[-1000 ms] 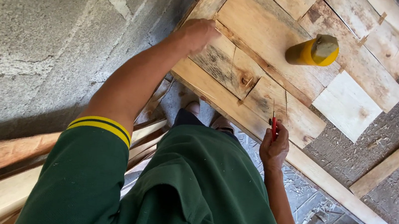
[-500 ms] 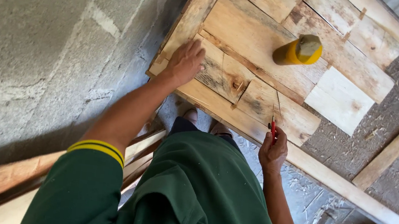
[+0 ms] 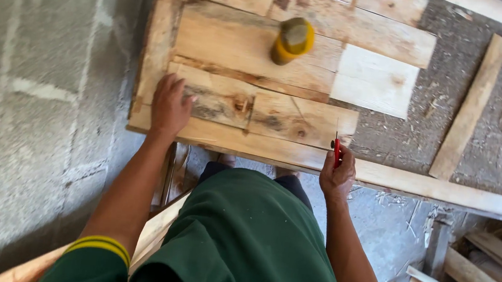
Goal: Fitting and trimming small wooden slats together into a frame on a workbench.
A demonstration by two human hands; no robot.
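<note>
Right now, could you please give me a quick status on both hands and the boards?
Left hand flat on the wooden boards. Right hand grips a red tool at the board edge. Yellow bottle lies beyond, apart.

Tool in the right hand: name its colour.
Red, best seen in the head view.

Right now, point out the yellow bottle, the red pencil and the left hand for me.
yellow bottle (image 3: 290, 42): head view, on its side wall.
red pencil (image 3: 337, 151): head view, on the shaft above the fingers.
left hand (image 3: 170, 106): head view, on the back of the hand.
</note>
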